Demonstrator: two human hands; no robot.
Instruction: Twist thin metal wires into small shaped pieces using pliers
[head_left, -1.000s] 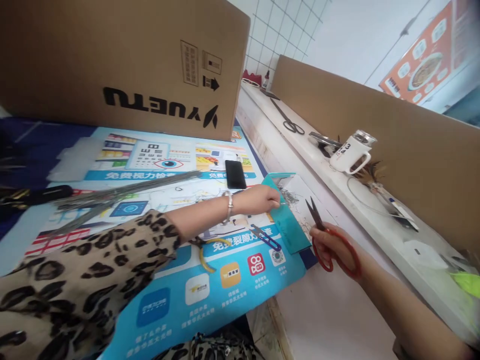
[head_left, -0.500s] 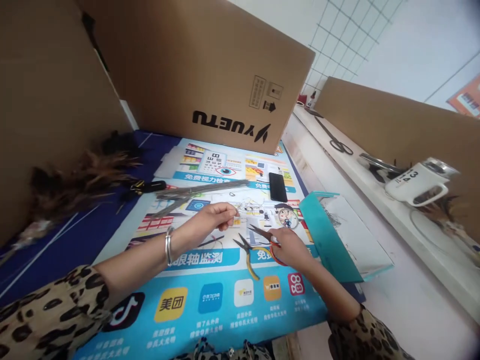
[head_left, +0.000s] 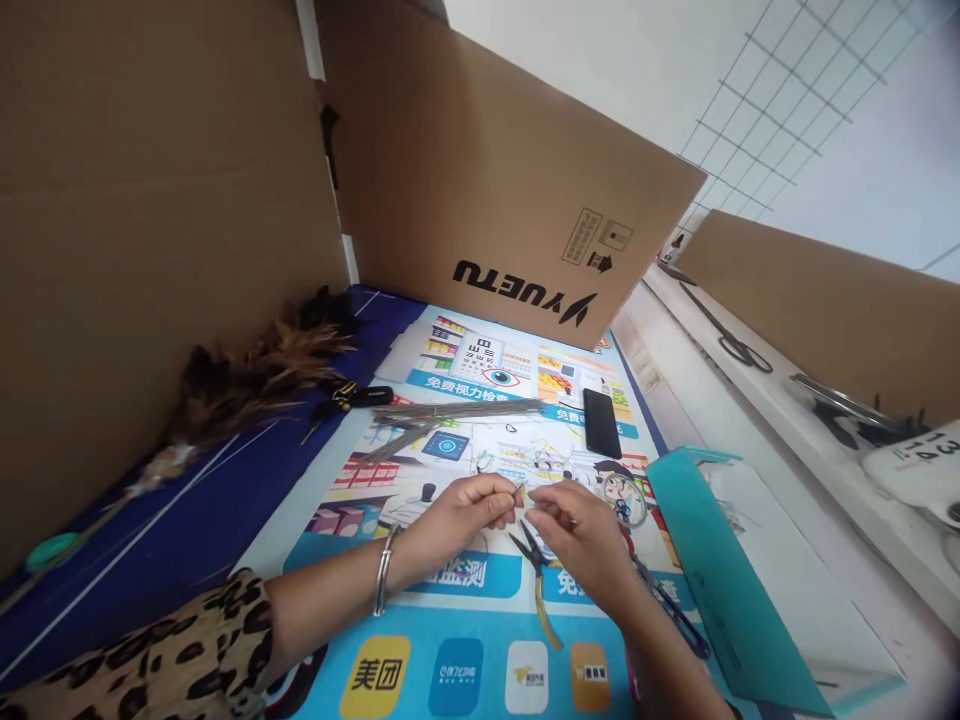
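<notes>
Bare right hand (head_left: pixel 583 532) draws nearer, fingers curled, closure and contents unclear; silver-bangled left hand (head_left: pixel 461 515) should steady its pinched thin grey sliver (head_left: pixel 519 489).

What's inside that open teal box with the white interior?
The open teal box shows some thin grey wire-like scraps toward its far end; its side wall hides part of the bottom.

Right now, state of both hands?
Left hand: closed, pinching a small piece, too small to identify.
Right hand: fingers curled near it; can't tell if holding anything.
</notes>
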